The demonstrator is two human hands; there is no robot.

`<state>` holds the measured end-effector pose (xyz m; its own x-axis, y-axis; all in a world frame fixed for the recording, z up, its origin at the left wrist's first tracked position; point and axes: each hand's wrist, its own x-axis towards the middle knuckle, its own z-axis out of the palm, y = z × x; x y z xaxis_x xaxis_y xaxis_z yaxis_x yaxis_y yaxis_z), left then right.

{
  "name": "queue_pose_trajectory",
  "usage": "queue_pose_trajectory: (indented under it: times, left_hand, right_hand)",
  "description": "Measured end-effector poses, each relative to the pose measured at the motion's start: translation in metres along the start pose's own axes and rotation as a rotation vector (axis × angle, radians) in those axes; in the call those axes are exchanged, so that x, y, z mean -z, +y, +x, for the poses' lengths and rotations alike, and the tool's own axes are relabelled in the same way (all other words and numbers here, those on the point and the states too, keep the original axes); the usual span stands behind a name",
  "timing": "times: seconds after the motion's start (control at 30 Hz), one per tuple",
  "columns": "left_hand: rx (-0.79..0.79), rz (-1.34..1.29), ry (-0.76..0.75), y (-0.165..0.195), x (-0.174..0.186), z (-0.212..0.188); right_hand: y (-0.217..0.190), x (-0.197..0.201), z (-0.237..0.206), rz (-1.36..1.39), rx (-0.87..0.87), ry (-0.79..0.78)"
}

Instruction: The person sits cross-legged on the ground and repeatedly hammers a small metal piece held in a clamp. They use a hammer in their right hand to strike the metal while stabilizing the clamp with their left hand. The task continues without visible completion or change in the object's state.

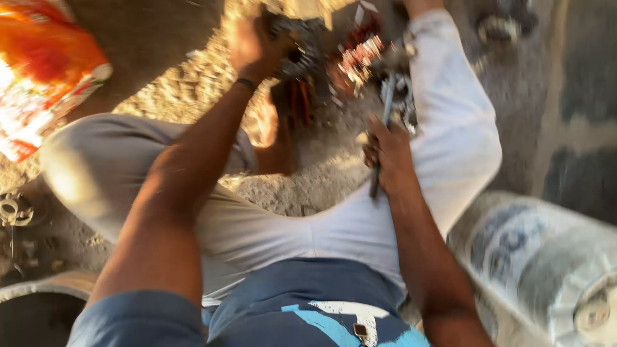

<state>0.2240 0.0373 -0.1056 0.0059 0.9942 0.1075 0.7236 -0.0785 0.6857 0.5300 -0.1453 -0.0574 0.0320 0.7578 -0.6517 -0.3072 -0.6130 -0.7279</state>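
I sit on the ground with my knees spread, and the picture is blurred by motion. My left hand [254,48] is stretched forward and closed on a dark metal machine part [302,51] lying in the dirt. My right hand [387,157] grips the handle of a long metal tool [385,122], a wrench or spanner by its shape. The tool's head points up at a greasy metal assembly [395,77] with red and silver bits beside it [357,54].
An orange printed bag [38,71] lies at the far left. A white printed sack [540,257] sits at the lower right. Small metal pieces [13,212] rest on the dirt at the left, above a dark round rim [38,289].
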Motion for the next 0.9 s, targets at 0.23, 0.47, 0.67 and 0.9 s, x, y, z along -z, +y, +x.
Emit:
queue_pose_trajectory:
  times: [0.23, 0.47, 0.67, 0.9]
  left_hand:
    - [0.195, 0.008, -0.032, 0.033, 0.043, -0.008]
    - [0.409, -0.165, -0.047, 0.036, 0.063, -0.01]
    - [-0.018, -0.497, 0.171, 0.04, 0.029, 0.04]
    - [-0.17, -0.828, -0.221, 0.042, 0.006, 0.021]
  right_hand:
    - [-0.011, -0.015, 0.011, -0.047, -0.087, 0.052]
    - [-0.006, -0.021, 0.043, 0.074, -0.288, -0.218]
    - [-0.007, -0.032, 0.045, 0.076, -0.31, -0.206]
    - [-0.001, -0.023, 0.02, -0.106, -0.044, 0.167]
